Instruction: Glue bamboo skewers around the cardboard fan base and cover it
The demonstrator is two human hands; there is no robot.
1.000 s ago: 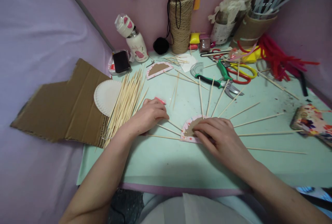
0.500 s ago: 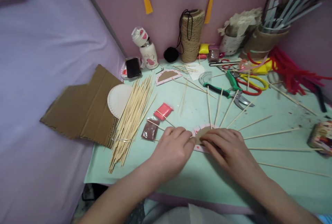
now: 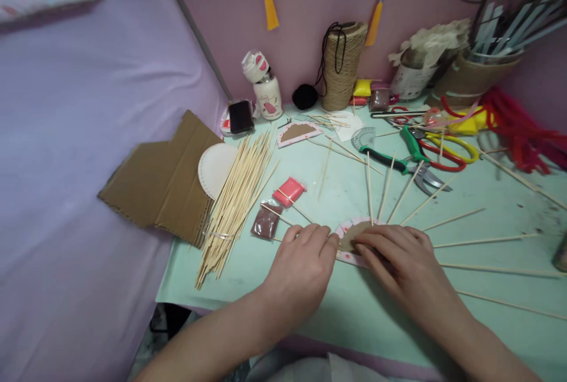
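Observation:
A small half-circle of brown cardboard (image 3: pixel 353 237) with a pink-and-white patterned border lies near the table's front. Thin bamboo sticks (image 3: pixel 387 193) fan out from its curved edge. My left hand (image 3: pixel 303 264) has its fingers curled down at the left end of the half-circle; its fingertips are hidden. More sticks (image 3: pixel 297 206) run out from beyond that hand to the upper left. My right hand (image 3: pixel 401 258) is closed over the right part, thumb towards me and fingers bent on the cardboard. Sticks emerge from behind its knuckles.
Left of my hands lie a bundle of bamboo sticks (image 3: pixel 241 199), cardboard (image 3: pixel 155 181) and clay packets (image 3: pixel 290 192). Behind are a second half-circle (image 3: pixel 299 132), a twine cone (image 3: pixel 343 69) and a bottle (image 3: pixel 269 97). Pruning shears (image 3: pixel 410 160) lie at the back right.
The whole view has shifted, so the scene sits a little further right. Both hands stay at the cardboard half-circle with nearly the same finger positions.

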